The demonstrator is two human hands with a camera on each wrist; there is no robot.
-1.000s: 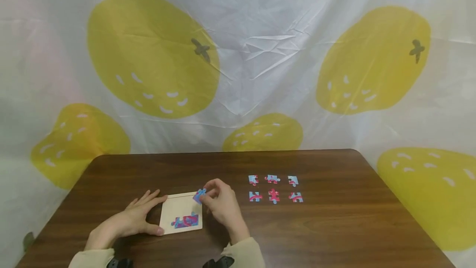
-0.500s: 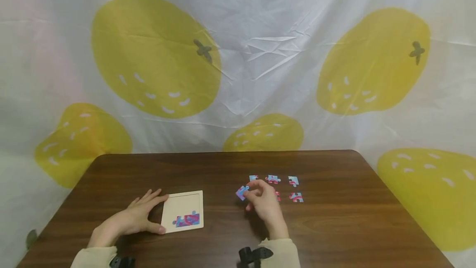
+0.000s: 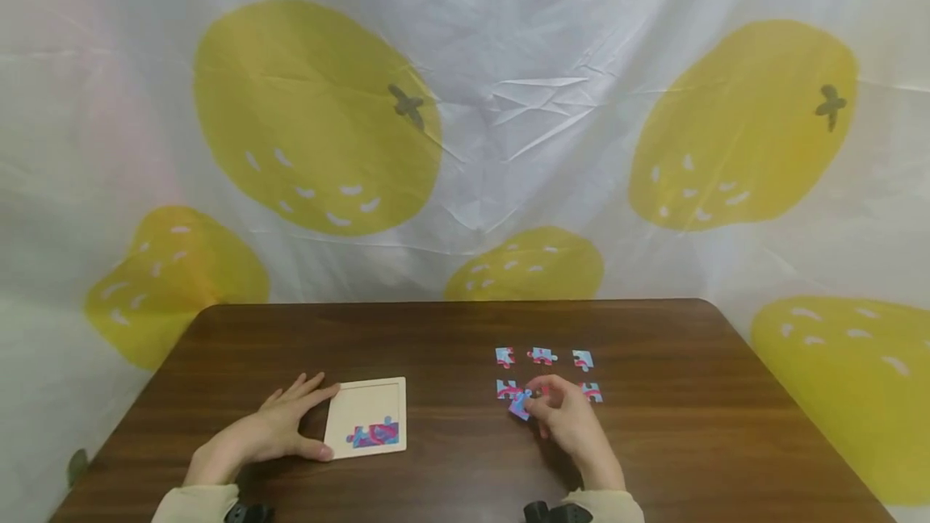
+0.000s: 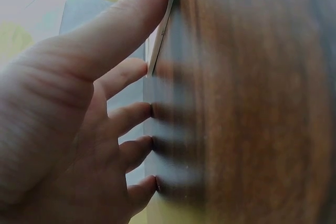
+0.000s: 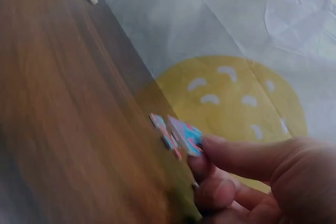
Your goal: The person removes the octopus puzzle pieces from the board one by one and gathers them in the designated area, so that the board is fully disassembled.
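Note:
My right hand (image 3: 574, 422) pinches a blue and purple jigsaw puzzle piece (image 3: 519, 406) between thumb and fingers, low over the loose pieces. In the right wrist view the same puzzle piece (image 5: 185, 136) is tilted at the fingertips. A square, pale puzzle tray (image 3: 352, 404) lies on the table at the left, with a short strip of joined pieces (image 3: 375, 433) along its lower right edge. My left hand (image 3: 272, 430) rests beside the tray, thumb at its near left corner and index fingertip at the far left corner. In the left wrist view its other fingertips touch the table.
Several loose pink and blue pieces lie in two rows at the right, among them a middle back piece (image 3: 542, 355) and a right back piece (image 3: 583, 359). My right hand partly hides the front row. A lemon-print cloth (image 3: 465, 144) hangs behind the brown table (image 3: 697, 426).
My right hand has carried the pinched puzzle piece from over the tray's far right corner rightward to the front row of loose pieces. My left hand has stayed at the tray.

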